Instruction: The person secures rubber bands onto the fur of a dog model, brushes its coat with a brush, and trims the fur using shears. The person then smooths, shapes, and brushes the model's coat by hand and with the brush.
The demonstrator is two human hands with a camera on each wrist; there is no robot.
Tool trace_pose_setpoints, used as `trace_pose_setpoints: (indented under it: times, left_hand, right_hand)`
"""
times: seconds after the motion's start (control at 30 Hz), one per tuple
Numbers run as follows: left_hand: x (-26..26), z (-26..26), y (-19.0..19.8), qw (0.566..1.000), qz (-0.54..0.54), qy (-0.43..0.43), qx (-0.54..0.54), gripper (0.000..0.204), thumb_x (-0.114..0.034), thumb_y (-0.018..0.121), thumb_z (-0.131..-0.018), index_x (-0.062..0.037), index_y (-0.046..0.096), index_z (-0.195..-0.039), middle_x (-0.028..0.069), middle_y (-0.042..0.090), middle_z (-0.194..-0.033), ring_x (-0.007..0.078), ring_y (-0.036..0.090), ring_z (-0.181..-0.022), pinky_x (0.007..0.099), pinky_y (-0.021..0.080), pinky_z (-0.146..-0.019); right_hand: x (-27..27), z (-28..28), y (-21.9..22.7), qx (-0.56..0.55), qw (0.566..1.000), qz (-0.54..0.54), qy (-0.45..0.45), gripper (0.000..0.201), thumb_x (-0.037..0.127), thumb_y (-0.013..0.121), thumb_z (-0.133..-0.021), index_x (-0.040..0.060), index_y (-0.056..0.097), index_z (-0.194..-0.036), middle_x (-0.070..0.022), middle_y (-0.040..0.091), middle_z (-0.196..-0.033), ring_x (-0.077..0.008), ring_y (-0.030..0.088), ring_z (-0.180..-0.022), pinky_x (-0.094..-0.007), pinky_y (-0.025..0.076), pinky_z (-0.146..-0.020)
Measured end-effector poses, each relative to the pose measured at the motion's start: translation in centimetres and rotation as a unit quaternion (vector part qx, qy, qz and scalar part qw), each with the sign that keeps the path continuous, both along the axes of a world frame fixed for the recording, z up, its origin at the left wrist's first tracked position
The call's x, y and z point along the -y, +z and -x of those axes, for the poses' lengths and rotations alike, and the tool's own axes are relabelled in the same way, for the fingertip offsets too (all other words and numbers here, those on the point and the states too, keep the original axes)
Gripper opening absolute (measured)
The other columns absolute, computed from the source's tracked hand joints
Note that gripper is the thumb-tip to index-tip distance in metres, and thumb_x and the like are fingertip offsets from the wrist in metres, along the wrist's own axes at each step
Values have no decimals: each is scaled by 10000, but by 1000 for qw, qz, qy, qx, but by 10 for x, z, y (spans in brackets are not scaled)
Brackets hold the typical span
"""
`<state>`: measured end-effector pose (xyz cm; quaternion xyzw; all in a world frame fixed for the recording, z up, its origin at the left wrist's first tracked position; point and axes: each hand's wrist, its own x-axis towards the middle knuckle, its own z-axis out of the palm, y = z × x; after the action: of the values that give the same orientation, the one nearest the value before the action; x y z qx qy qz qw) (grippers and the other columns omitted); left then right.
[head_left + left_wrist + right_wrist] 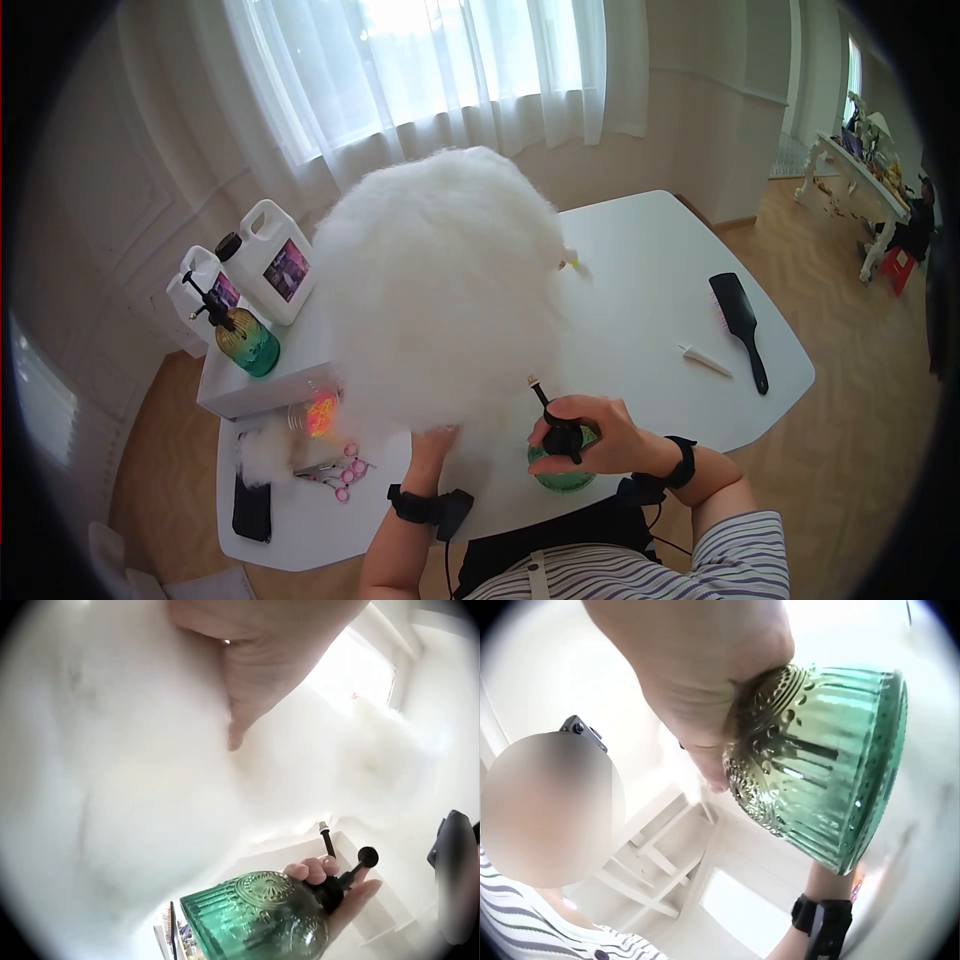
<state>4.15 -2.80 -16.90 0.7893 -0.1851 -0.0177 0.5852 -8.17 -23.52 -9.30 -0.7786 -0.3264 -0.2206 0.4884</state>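
A big, fluffy white mass of fur (440, 280) stands over the middle of the white table. Against its lower near side rests my left hand (432, 447); the thumb lies straight along the fluff in the left wrist view, while the other fingers are mostly hidden in it. My right hand (608, 436) grips a green glass spray bottle (566, 483) around its neck, close to the black pump top. Ribbed, embossed glass shows on this bottle in both wrist views. Its thin nozzle points up toward the fluff in the head view.
At left, white jugs (278, 268) and another spray bottle (248, 342) stand on a white box (262, 396). Nearer lie pink-handled scissors (347, 478), a loose tuft (266, 456), a black case (252, 514) and a clear cup with bright bands (321, 415). A black paddle brush (740, 318) and white tube (706, 361) lie right.
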Motion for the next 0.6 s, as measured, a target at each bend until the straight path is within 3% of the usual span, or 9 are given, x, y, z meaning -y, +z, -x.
trace_pose_setpoints:
  times: [0.13,0.17,0.2,0.27,0.33,0.37,0.4,0.53,0.6]
  left_hand:
    - [-11,-16,-36,999,-10,40,23,371,-263,623,-818,-35,598,-1109,100,623,-1099,264,542,-1095,380,352,-998]
    - [-16,-25,-50,936,-181,51,297,375,-260,617,-822,-25,593,-1113,123,613,-1109,273,544,-1085,396,368,-982]
    - [-21,-32,-65,773,-337,56,535,379,-256,612,-826,-14,587,-1117,146,604,-1119,283,547,-1075,413,384,-965]
    - [-24,-36,-80,813,-308,58,490,369,-236,601,-831,-18,580,-1128,158,587,-1144,295,549,-1064,428,389,-959]
    - [-25,-33,-80,851,-278,62,442,360,-215,590,-835,-21,573,-1139,169,570,-1169,306,550,-1053,443,394,-952]
    - [-21,-28,-61,957,-102,18,271,334,-215,547,-876,-11,535,-1140,115,558,-1134,227,541,-1037,357,406,-943]
    - [-18,-24,-46,992,84,-27,85,311,-216,503,-917,-1,498,-1142,61,545,-1100,148,532,-1022,271,417,-933]
    - [-1,-18,-25,977,186,33,100,321,-300,472,-954,-3,524,-1065,2,517,-946,62,484,-847,198,409,-760]
    - [0,-25,-35,959,275,21,57,363,-332,423,-980,6,540,-1045,-39,452,-820,36,383,-720,175,331,-639]
  right_hand:
    - [-13,9,6,50,998,21,-31,715,60,837,-631,72,405,-1201,-133,662,-881,-218,667,-728,-298,553,-620]
    - [-15,10,6,45,998,26,-26,715,60,837,-631,72,405,-1201,-133,662,-881,-218,667,-728,-298,553,-620]
    - [-18,10,5,49,998,24,-26,711,76,841,-629,75,411,-1195,-128,662,-874,-224,668,-723,-299,552,-614]
    - [-27,11,8,47,998,29,-18,706,92,845,-626,77,417,-1188,-124,663,-867,-229,668,-718,-300,552,-609]
    - [-43,13,15,4,999,9,-51,326,178,796,-703,43,601,-926,-67,588,-694,-211,559,-555,-299,442,-490]
    - [-47,13,19,-1,999,14,-43,326,178,796,-703,43,601,-926,-67,588,-694,-211,559,-555,-299,442,-490]
    - [-51,11,24,-29,998,55,-29,313,181,785,-715,47,601,-930,-67,581,-686,-218,552,-555,-304,440,-491]
    - [-62,3,20,-47,994,95,-23,295,187,764,-737,57,599,-944,-71,562,-673,-236,539,-568,-311,440,-502]
    - [-72,1,18,-45,994,87,-40,293,185,767,-733,59,600,-938,-71,561,-670,-234,536,-567,-311,439,-503]
